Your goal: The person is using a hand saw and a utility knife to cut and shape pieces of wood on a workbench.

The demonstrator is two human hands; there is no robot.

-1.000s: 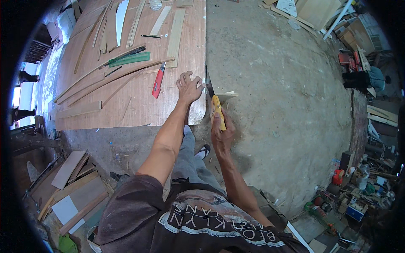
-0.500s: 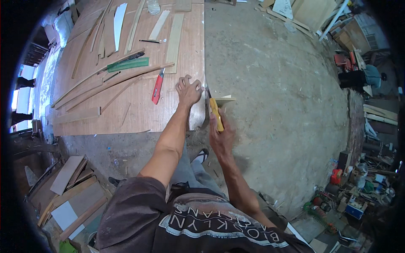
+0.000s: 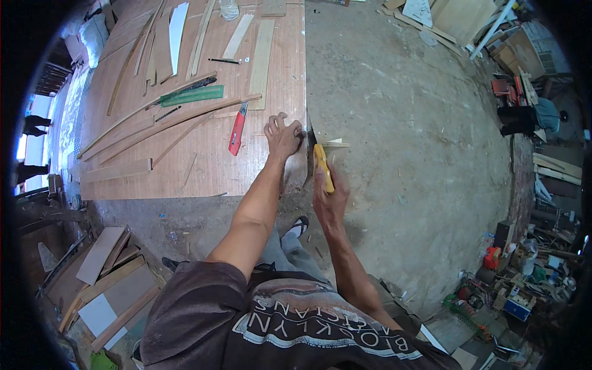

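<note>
My right hand (image 3: 332, 188) is wrapped round the yellow handle of a handsaw (image 3: 322, 165), just off the right edge of the wooden table (image 3: 209, 154). The saw's dark blade points away from me along that edge and is mostly hidden. On the tabletop by the same edge, my left hand (image 3: 285, 137) presses down with bent, parted fingers; whatever lies beneath it I cannot make out. A small pale piece of wood (image 3: 337, 144) shows beyond the edge, beside the saw. A red utility knife (image 3: 237, 131) lies left of my left hand, its blade pointing away.
Thin wood strips (image 3: 179, 123), a green tool (image 3: 192, 94), a black pencil (image 3: 224, 61) and a flat board (image 3: 262, 61) lie across the table. Scrap boards (image 3: 117, 283) are piled at lower left. Tools and clutter (image 3: 518, 296) line the right side of the concrete floor (image 3: 407, 148).
The whole view has shifted slightly, so everything sits a little further right. The saw has moved barely, if at all, along the table edge. My left hand keeps its place there.
</note>
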